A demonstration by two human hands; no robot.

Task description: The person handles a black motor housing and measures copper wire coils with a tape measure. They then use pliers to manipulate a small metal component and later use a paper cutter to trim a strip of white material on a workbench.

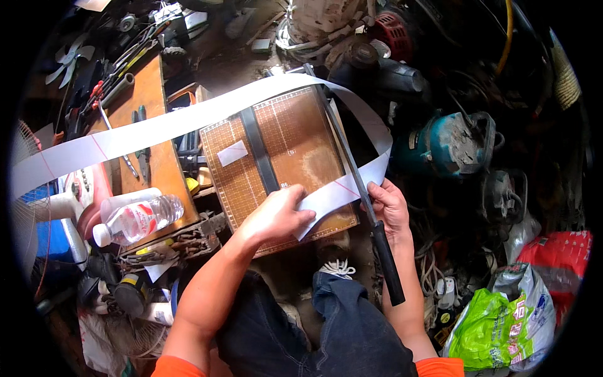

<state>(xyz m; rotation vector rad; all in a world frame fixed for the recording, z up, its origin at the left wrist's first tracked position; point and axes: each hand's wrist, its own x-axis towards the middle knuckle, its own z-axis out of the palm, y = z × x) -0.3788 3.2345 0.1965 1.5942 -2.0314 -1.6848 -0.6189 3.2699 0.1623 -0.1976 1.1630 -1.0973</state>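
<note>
A brown guillotine paper cutter (301, 141) with a printed grid lies before me, a dark bar across its board. Its long metal blade arm (344, 141) slants along the right edge and ends in a black handle (387, 264). One long white paper strip (188, 116) with thin red marks comes from the far left, passes over the cutter's far edge and loops back at the right under the blade arm. At the strip's near end, my left hand (279, 217) is closed on it over the board. Right of the blade arm, my right hand (391, 207) pinches the strip's edge.
A small white paper piece (232, 153) lies on the cutter. On the left, a wooden board (141, 113) bears hand tools and a plastic bottle (139, 220). A teal power tool (449, 144) stands right, with plastic bags (493, 327) nearer. A fan guard (28, 157) borders the left.
</note>
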